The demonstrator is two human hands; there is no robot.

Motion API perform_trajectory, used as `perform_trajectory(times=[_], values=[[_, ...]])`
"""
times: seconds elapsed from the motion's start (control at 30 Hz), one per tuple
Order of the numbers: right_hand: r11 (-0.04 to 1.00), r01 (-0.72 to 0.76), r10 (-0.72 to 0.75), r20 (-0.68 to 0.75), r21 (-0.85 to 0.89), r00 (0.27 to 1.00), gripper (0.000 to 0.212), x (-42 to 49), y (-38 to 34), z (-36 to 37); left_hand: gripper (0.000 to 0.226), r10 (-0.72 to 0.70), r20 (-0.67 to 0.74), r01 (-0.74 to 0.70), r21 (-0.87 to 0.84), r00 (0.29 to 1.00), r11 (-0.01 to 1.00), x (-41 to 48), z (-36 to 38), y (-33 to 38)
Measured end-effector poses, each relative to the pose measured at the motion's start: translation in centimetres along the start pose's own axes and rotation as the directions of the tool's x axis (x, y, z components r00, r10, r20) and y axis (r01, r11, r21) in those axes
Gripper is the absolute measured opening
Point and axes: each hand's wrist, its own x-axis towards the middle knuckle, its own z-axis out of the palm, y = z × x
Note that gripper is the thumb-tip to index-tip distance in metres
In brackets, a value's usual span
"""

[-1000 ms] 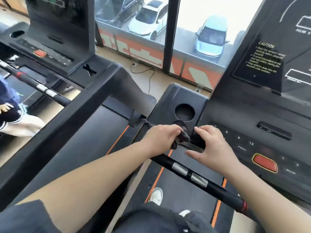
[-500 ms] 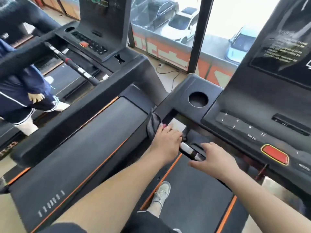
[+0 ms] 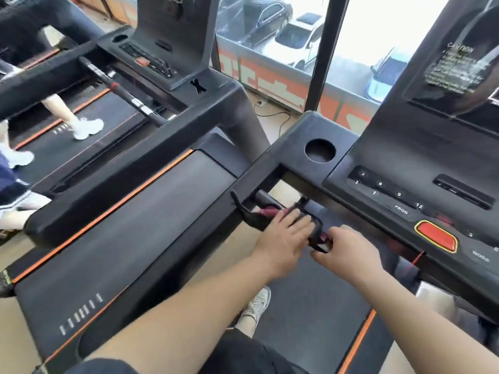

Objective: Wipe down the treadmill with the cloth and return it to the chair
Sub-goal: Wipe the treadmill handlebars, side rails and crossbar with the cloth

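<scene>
I stand on the black treadmill (image 3: 318, 125), facing its console. A dark cloth (image 3: 315, 228) is draped over the front handlebar (image 3: 266, 210), just below the cup holder. One end of the cloth hangs off the bar's left end. My left hand (image 3: 283, 238) lies over the cloth and holds it against the bar. My right hand (image 3: 348, 252) is close beside it and pinches the cloth's right edge with curled fingers. The chair is out of view.
The red stop button (image 3: 436, 236) and number keys sit on the console at the right. A second treadmill (image 3: 129, 201) stands close on the left. On a third treadmill further left is another person's white shoe (image 3: 89, 128). Windows are ahead.
My left hand has slid the cloth right along the handlebar from its left end. My right hand has come up from the bar and taken the cloth's edge.
</scene>
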Motion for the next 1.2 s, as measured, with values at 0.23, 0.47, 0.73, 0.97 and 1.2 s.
perform_trajectory(times=[0.23, 0.47, 0.73, 0.97, 1.2], values=[[1.000, -0.015, 0.016, -0.036, 0.026, 0.999, 0.027, 0.3, 0.2, 0.1, 0.048, -0.226, -0.082, 0.237, 0.176, 0.971, 0.955, 2.2, -3.6, -4.0], [1.000, -0.006, 0.007, -0.038, 0.008, 0.999, 0.029, 0.7, 0.7, 0.4, 0.057, -0.016, -0.020, 0.019, 0.197, 1.000, 0.980, 1.2, -1.3, -1.4], [0.999, -0.044, 0.044, -0.001, 0.016, 0.999, 0.025, 1.0, 0.7, 0.4, 0.056, -0.251, -0.122, 0.270, 0.173, 0.960, 0.947, 2.6, -0.9, -1.3], [0.995, -0.099, 0.099, 0.037, 0.010, 0.994, 0.028, 1.6, 0.5, 0.2, 0.038, 0.161, -0.115, -0.137, 0.192, 0.980, 0.972, 3.1, -2.4, -7.2], [0.993, -0.113, 0.114, -0.011, 0.033, 0.993, 0.030, 0.4, 0.3, 0.8, 0.040, -0.032, -0.123, 0.049, 0.133, 0.992, 0.990, 3.0, -0.8, -3.7]])
